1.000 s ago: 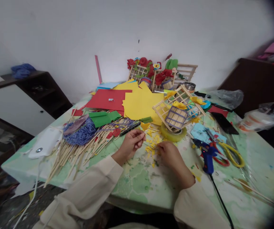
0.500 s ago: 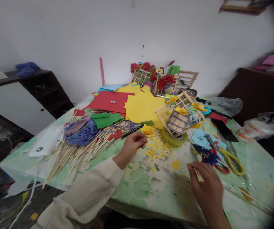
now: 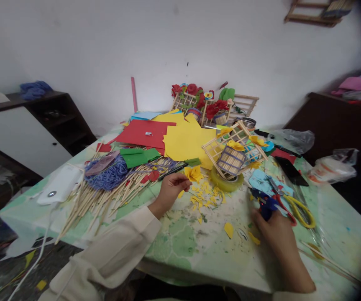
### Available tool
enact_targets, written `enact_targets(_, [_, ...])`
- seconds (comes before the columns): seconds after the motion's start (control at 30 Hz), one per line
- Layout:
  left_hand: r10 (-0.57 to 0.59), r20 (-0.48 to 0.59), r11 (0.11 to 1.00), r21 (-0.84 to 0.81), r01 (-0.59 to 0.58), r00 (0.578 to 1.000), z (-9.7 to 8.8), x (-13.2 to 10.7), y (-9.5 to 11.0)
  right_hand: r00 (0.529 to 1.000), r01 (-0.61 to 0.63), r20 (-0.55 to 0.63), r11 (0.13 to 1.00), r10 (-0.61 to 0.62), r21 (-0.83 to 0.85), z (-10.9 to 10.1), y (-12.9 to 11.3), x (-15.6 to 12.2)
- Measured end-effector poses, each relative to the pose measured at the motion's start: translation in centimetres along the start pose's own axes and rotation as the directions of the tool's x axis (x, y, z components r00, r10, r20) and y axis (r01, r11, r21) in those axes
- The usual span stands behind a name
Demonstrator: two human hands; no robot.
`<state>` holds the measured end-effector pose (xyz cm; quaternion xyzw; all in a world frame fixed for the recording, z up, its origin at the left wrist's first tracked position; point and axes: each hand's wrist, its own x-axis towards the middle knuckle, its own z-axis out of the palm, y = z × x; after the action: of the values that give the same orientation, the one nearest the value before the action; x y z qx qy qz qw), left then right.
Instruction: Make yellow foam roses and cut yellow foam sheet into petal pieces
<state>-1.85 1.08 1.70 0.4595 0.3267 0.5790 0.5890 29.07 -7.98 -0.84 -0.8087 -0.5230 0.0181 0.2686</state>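
My left hand [image 3: 170,192] is closed in a pinch at the lower edge of a yellow paper flower [image 3: 194,173], above yellow paper scraps [image 3: 205,196]. On the right, my right hand [image 3: 274,234] has closed around the handle of a blue glue gun [image 3: 266,205]; my fingers partly cover it. A loose yellow petal [image 3: 229,230] and another yellow piece [image 3: 254,238] lie on the table between my hands. Behind the scraps, a roll of tape [image 3: 227,184] lies under a tilted stick frame [image 3: 232,161] bearing yellow flowers.
Scissors with yellow handles [image 3: 305,215] lie beside the glue gun, near a black phone [image 3: 291,170]. Thin sticks [image 3: 105,205] and purple yarn [image 3: 106,173] spread across the left. Yellow sheets [image 3: 188,144] and a red sheet [image 3: 145,133] lie farther back.
My right hand has let go of a small yellow piece, which now lies on the table, and moved forward onto the glue gun. My left hand stays pinched by the flower.
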Motion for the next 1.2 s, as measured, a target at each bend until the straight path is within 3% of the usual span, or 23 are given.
enact_targets(0.13, [-0.126,-0.046,0.988,-0.098,0.122,0.991,0.2,-0.1,0.6,0.997,-0.026,0.070,0.994,0.033,-0.106,0.1,-0.6,1.2])
enact_targets(0.3, [-0.291,-0.056,0.945,-0.170,0.278,0.955,0.3,-0.1,1.1,0.994,-0.086,-0.072,0.996,0.087,0.019,-1.1,-1.4,1.0])
enact_targets(0.37, [-0.345,-0.047,0.926,-0.177,0.332,0.937,0.2,0.0,1.0,0.987,-0.049,-0.142,0.989,0.069,0.140,-1.6,-2.6,0.4])
enact_targets(0.53, [-0.447,-0.039,0.888,-0.142,0.438,0.894,0.0,0.0,0.3,0.973,0.215,-0.162,0.910,-0.167,0.354,-1.3,-8.0,-2.0])
enact_targets(0.57, [-0.457,-0.036,0.883,-0.135,0.449,0.889,0.1,0.0,0.2,0.955,0.297,-0.140,0.884,-0.263,0.362,-1.0,-9.2,-2.5])
enact_targets(0.67, [-0.472,-0.024,0.877,-0.117,0.466,0.882,0.1,-0.1,0.0,0.836,0.542,-0.138,0.759,-0.532,0.361,0.1,-11.7,-3.4])
enact_targets(0.77, [-0.457,-0.011,0.885,-0.102,0.453,0.890,0.1,-0.1,-0.1,0.752,0.648,-0.113,0.696,-0.649,0.310,1.0,-12.7,-3.7])
enact_targets(1.0, [-0.340,0.053,0.936,-0.084,0.343,0.939,0.3,-0.4,-0.3,0.684,0.728,-0.204,0.639,-0.700,0.248,1.5,-12.0,-3.8])
enact_targets(1.2, [-0.004,0.057,0.999,-0.046,0.007,0.998,0.1,-0.5,-0.7,0.577,0.816,-0.297,0.524,-0.761,0.243,1.6,-11.1,-4.0])
